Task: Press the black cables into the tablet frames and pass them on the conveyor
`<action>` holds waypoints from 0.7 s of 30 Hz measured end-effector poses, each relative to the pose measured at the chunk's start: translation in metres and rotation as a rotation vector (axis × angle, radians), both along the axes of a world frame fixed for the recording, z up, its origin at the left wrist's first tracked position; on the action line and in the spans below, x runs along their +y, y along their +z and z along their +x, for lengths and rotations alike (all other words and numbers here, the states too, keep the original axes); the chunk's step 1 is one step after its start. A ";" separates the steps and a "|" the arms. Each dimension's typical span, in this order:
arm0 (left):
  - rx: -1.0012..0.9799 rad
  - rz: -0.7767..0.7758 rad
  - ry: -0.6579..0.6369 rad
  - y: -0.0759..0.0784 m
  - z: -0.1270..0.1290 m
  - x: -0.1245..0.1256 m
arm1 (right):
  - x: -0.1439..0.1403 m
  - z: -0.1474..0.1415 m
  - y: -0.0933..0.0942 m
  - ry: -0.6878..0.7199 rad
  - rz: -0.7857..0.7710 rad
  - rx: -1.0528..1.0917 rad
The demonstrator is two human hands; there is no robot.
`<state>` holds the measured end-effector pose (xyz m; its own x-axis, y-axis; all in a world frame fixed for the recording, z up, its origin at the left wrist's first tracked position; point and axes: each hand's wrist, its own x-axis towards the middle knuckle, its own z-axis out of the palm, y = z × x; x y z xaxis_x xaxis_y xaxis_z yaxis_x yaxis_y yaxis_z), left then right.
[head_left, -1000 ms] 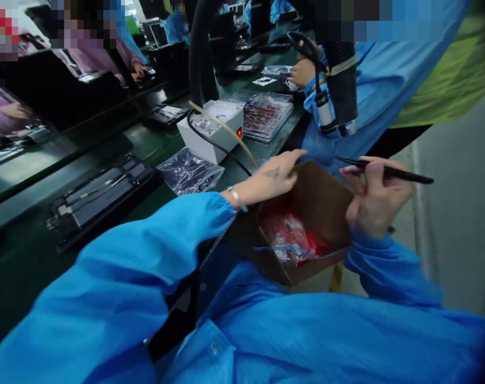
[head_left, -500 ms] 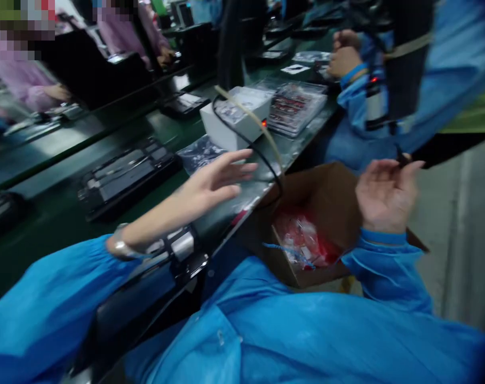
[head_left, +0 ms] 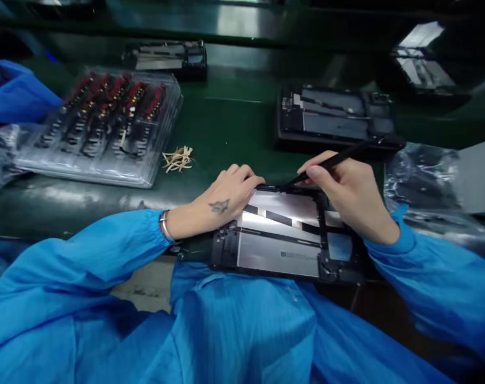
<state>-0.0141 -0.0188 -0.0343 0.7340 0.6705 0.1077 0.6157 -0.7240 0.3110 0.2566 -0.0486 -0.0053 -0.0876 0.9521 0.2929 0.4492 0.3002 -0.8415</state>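
Two hands meet the opened, silver-plated tablet (head_left: 284,240): left hand (head_left: 222,200) curled on its corner, right hand (head_left: 352,194) pinching black tweezers (head_left: 334,160).

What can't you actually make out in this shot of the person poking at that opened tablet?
Head view only:
- Tip of the black tool: hidden behind the left hand and right hand at the opened device.
- Label print on the device: too small.
- Parts in the clear tray: blurred.
- Plastic bag contents: glare hides them.
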 end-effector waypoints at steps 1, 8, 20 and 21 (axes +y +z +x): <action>-0.017 0.012 -0.002 -0.002 -0.001 -0.003 | 0.007 -0.009 0.000 0.031 -0.021 -0.041; -0.016 0.050 -0.019 -0.005 -0.006 -0.003 | 0.008 -0.011 0.001 0.086 -0.007 -0.184; -0.034 0.054 -0.016 -0.005 -0.006 -0.004 | 0.010 -0.015 0.004 0.091 -0.007 -0.262; -0.037 0.047 -0.014 -0.005 -0.006 -0.005 | 0.010 -0.014 0.004 0.090 -0.012 -0.258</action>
